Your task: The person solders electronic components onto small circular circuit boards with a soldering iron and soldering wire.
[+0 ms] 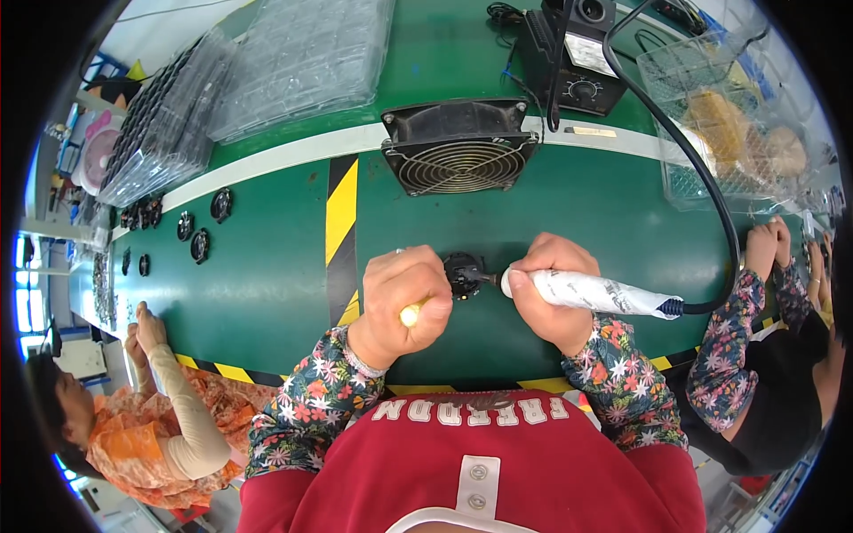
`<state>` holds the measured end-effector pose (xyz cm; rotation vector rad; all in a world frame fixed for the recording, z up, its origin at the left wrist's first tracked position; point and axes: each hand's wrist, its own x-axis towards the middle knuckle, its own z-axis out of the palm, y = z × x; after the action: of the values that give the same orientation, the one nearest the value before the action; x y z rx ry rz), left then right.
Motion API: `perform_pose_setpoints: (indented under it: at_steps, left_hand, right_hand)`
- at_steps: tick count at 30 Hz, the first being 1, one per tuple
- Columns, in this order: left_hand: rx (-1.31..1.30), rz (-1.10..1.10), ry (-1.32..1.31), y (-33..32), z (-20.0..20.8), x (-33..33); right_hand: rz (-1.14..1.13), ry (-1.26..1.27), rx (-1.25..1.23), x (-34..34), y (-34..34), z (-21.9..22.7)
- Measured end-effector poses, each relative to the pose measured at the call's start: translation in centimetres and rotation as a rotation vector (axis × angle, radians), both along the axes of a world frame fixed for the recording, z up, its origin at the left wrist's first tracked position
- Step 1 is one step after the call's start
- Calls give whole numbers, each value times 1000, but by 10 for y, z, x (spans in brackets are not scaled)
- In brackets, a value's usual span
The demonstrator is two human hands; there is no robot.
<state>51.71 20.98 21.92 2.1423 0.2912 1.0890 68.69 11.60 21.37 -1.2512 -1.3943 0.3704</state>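
In the middle of the bench, a small round black part (461, 274) lies between my two hands. My right hand (558, 286) grips a soldering iron (613, 293), its handle wrapped in white. The iron's dark tip points left and meets the part's right edge, though contact is hard to make out. My left hand (402, 298) is closed around a slim tool with a yellow end (410, 314) showing below the fingers. The rest of that tool is hidden in the fist, which sits at the part's left side.
A black fan (462, 155) stands beyond my hands. The iron's black cable (711, 178) arcs toward a black soldering station (573, 67). Clear plastic trays (302, 67) are stacked far left, near several round black parts (200, 245). A wire basket (702, 182) is right. Co-workers sit on both sides.
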Motion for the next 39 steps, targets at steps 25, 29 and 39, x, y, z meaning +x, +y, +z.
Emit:
perform_pose_setpoints:
  at_steps: [25, 29, 39]
  left_hand:
    - [-61, 20, -68, 2, -4, -1]
    - [-56, 7, -107, 4, -4, 0]
    - [-26, 13, -97, 3, -4, -1]
  right_hand:
    - [31, -70, 79, -2, 7, 1]
    - [43, -109, 62, -2, 5, 1]
    - [35, -117, 61, -2, 5, 0]
